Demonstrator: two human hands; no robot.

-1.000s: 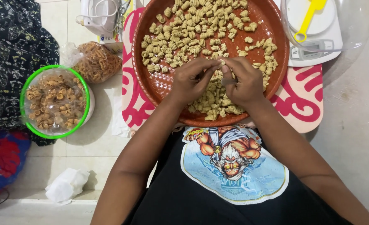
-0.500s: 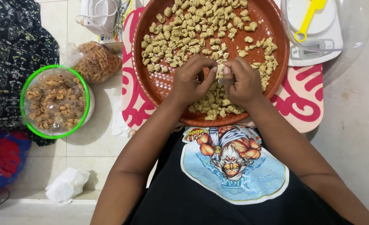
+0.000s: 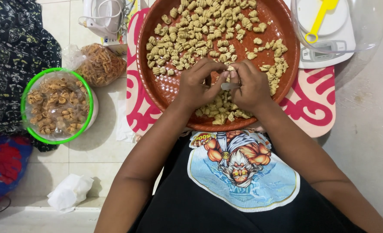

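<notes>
Both hands meet over the middle of a large round reddish-brown tray (image 3: 157,86), which rests on a pink-and-white patterned board (image 3: 316,103) on the tiled floor (image 3: 100,151). The left hand (image 3: 198,84) is curled, its fingertips pinched toward a small piece of dough (image 3: 230,69) at the point where the two hands touch. The right hand (image 3: 249,86) is closed around a small metal tool (image 3: 229,86), whose grey end shows between the thumbs; what kind of tool it is cannot be told.

The step in hand looks like shaping one small piece of dough against the tool. Finished ridged pieces (image 3: 200,34) lie spread across the tray from 10 to 2 o'clock, and a second heap (image 3: 221,110) sits at 6 o'clock, just below the hands.

The next move seems to call for light, even thumb pressure, so the piece curls rather than flattens, and a clean release onto the tray.

Outside the tray, a green-rimmed bowl (image 3: 55,108) of fried snacks sits at 9 o'clock, a clear bag of snacks (image 3: 98,64) at 10 o'clock, and a white kitchen scale (image 3: 325,39) with a yellow spoon (image 3: 321,17) at 2 o'clock.
</notes>
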